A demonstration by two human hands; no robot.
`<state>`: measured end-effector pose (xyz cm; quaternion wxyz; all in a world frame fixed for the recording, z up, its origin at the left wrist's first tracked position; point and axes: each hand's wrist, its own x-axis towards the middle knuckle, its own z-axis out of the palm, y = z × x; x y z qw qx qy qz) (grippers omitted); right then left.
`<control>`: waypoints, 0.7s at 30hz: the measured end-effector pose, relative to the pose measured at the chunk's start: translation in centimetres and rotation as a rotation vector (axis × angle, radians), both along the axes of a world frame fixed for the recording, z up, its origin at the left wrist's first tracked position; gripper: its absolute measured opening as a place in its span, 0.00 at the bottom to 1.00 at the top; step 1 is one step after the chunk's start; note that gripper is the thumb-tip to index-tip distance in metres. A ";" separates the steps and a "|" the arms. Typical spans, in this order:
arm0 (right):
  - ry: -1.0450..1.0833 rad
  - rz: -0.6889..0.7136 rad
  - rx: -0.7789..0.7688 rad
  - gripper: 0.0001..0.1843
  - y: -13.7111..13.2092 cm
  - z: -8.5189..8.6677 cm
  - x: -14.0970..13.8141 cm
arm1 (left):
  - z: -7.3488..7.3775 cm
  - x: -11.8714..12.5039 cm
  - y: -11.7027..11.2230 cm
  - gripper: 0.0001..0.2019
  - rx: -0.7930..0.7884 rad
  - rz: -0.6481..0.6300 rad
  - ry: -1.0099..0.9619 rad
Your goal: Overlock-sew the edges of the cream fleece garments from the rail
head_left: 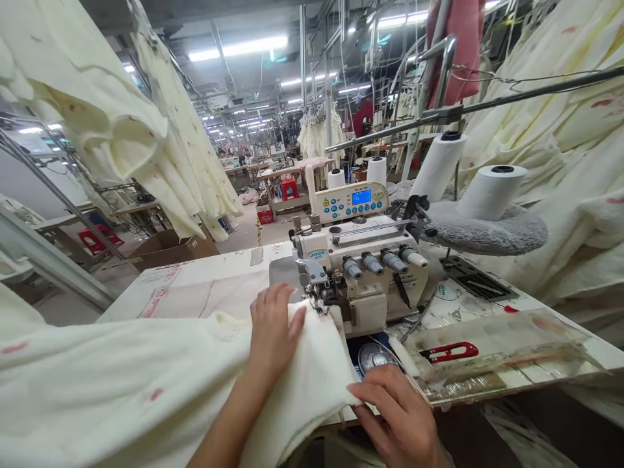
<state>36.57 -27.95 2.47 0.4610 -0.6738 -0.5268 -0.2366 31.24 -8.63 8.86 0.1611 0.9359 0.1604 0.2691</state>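
Cream fleece fabric (312,364) with small reddish prints lies over the front of the sewing table, its far edge at the needle area of a white overlock sewing machine (361,253). My left hand (275,325) rests on the fabric just left of the presser foot, palm down, fingers stretched out. With thumb and fingers my right hand (397,413) pinches the fabric's near right corner, below the machine. The underside of the fabric is hidden.
Red thread snips (451,351) lie on a plastic tray (497,335) to the right. Thread cones (492,192) stand behind the machine on a grey fluffy cover (487,227). Cream garments (112,117) hang at left and right. A cardboard box (175,250) stands beyond the table.
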 end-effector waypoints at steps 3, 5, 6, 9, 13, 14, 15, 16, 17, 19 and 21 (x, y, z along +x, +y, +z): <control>0.000 -0.005 0.022 0.10 0.3 0.2 0.3 | 0.1 2.1 2.2 0.06 -0.047 0.015 0.143; -0.003 -0.012 0.040 0.10 0.6 0.4 0.6 | 0.0 2.8 2.8 0.06 -0.050 0.003 0.150; -0.004 -0.015 0.046 0.11 0.8 0.5 0.7 | -0.1 3.0 3.0 0.05 -0.044 0.004 0.140; 0.014 -0.018 0.047 0.11 1.6 0.8 1.3 | -0.2 3.4 3.6 0.05 -0.028 0.001 0.131; 0.034 -0.028 0.074 0.08 2.7 0.8 2.1 | -0.5 4.5 4.8 0.04 -0.011 0.038 0.125; 0.027 -0.035 0.082 0.07 3.0 0.8 2.4 | -0.6 4.9 5.2 0.04 -0.007 0.048 0.124; 0.018 -0.043 0.088 0.06 3.3 0.8 2.7 | -0.6 5.3 5.5 0.05 -0.003 0.055 0.123; 0.010 -0.054 0.089 0.06 3.7 0.9 3.0 | -0.6 5.7 5.9 0.05 -0.001 0.060 0.124; 0.004 -0.066 0.083 0.06 4.0 0.9 3.4 | -0.6 6.1 6.2 0.05 0.000 0.060 0.126; -0.004 -0.092 0.068 0.06 4.8 1.1 4.2 | -0.5 6.8 6.9 0.05 0.001 0.060 0.130; -0.007 -0.122 0.046 0.06 5.3 1.4 4.7 | -0.4 7.5 7.6 0.06 0.002 0.063 0.132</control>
